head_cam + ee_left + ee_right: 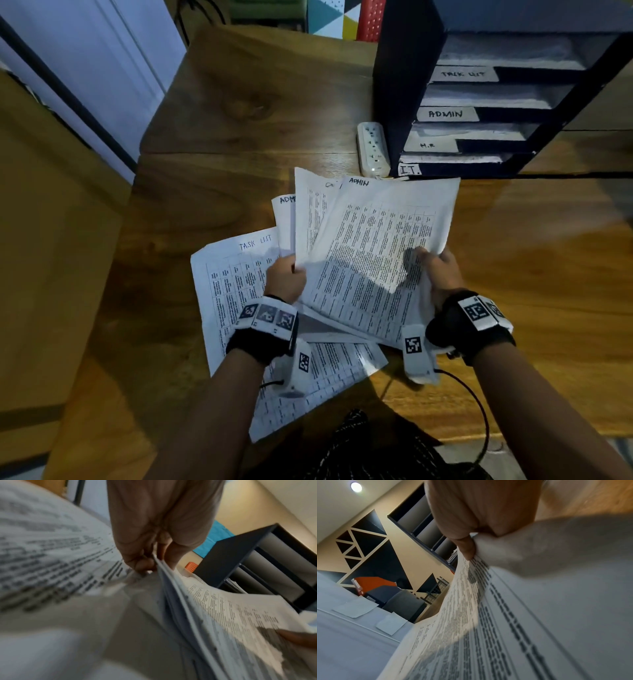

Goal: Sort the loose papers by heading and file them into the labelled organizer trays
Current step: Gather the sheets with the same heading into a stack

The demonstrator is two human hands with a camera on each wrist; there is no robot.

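Note:
A fanned stack of printed papers (370,246) is held above the wooden desk (239,113), the top sheet headed ADMIN. My left hand (286,277) pinches the stack's left edge, and my right hand (442,270) grips its right edge with the thumb on top. In the left wrist view the left hand (150,561) pinches several sheet edges (173,588). The right hand (467,547) shows its thumb pressing on the sheet (488,615). A sheet headed TASK LIST (226,274) lies flat under my left wrist. The dark organizer (479,102) at the back right has trays labelled TASK LIST, ADMIN, H.R and I.T.
A white power strip (372,149) lies just left of the organizer's base. Another printed sheet (342,366) lies under the held stack near the desk's front edge. A black cable (476,404) runs from my right wrist. Bare wood stretches to the right.

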